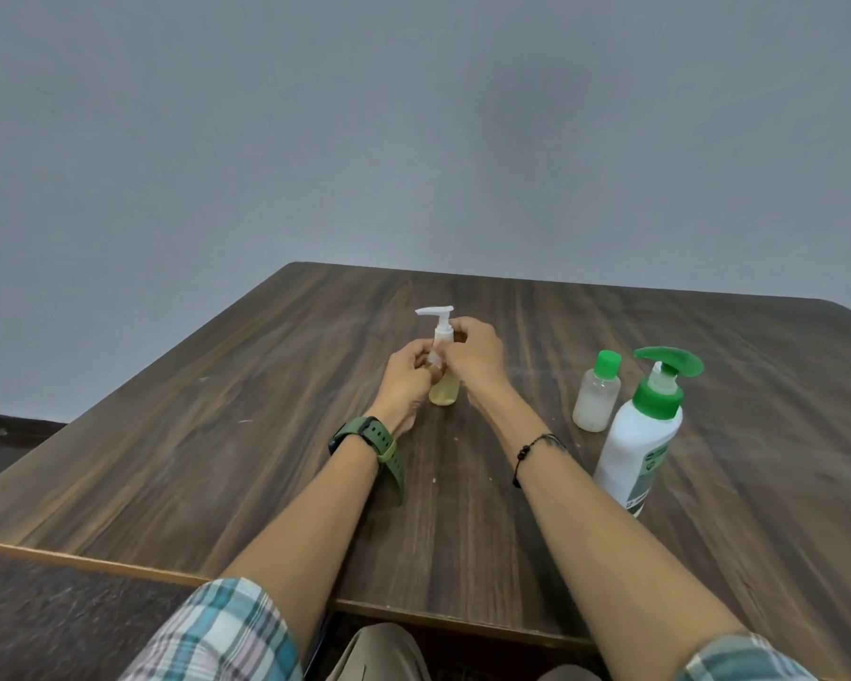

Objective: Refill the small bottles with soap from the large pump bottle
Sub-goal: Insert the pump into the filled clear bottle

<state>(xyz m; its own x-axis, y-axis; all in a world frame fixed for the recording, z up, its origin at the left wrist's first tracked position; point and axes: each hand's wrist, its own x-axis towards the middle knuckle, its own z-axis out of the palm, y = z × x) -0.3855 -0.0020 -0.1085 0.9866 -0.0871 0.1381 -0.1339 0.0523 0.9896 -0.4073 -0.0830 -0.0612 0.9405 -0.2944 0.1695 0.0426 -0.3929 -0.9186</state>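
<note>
— Left of the large pump bottle (639, 435), well apart from it on the table (217, 435), the small pump bottle (444, 376) is being held upright by both hands. How is it gripped?

— The body is closed on by the left hand (409, 378) near the shoulder, and the white collar under the pump head is pinched by the fingers of the right hand (477, 356). Neither hand is spread open.

— How is it judged to handle?

— Light, since only a low pool of yellowish liquid is seen in it. Thin clear plastic is likely to give if squeezed, and soap would make it slippery. A firm hold low on the body is advised while the collar is turned.

— And the other small one?

— The green-capped bottle (596, 400) stands just left of the large pump bottle, untouched and capped. The large bottle itself is judged heavier and best taken round its waist.
</note>
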